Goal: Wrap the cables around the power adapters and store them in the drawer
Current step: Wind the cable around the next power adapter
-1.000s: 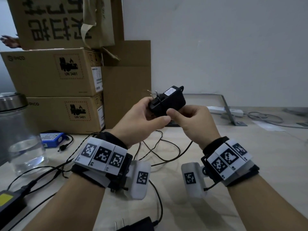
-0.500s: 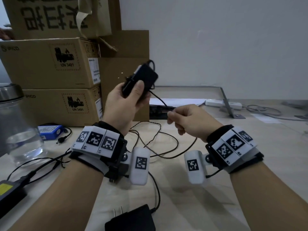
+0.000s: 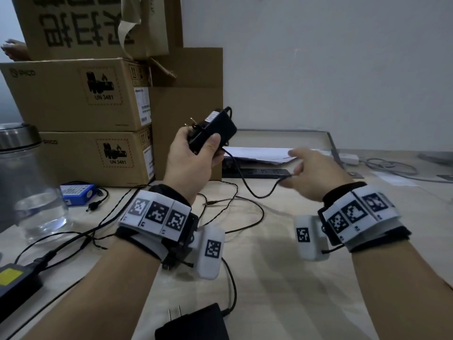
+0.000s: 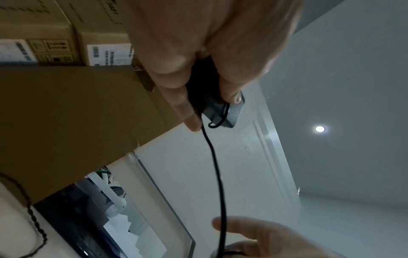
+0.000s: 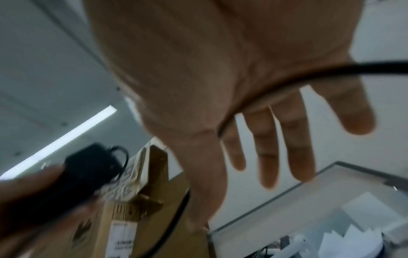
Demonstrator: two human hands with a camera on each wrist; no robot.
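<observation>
Held the adapter [image 3: 213, 131] up off the desk [image 3: 269, 278] in the left grip [image 3: 193, 158], fingers and thumb curled round its body, prongs toward the upper left, long axis tilted up to the right. Showed one loop of cable [image 3: 247, 185] over the adapter's far end. Had the rest sagging from its lower side down and rightward into the right grip [image 3: 316, 175], fingers there spread straight, cable laid across the palm rather than pinched, as far as the blur allowed.

Judged the coming turn to hinge on that: slack lying right of and below the adapter, hence nearer the right grip, to be carried round the body lengthwise while the left steadied it.

Noted more loose cable on the desk beneath both wrists, a likely snag. Saw a second adapter [image 3: 193, 325] at the near edge, a power strip [image 3: 257, 172] beyond, boxes [image 3: 81, 99] and a jar [image 3: 27, 182] to the left. Could not pick out the drawer for certain.
</observation>
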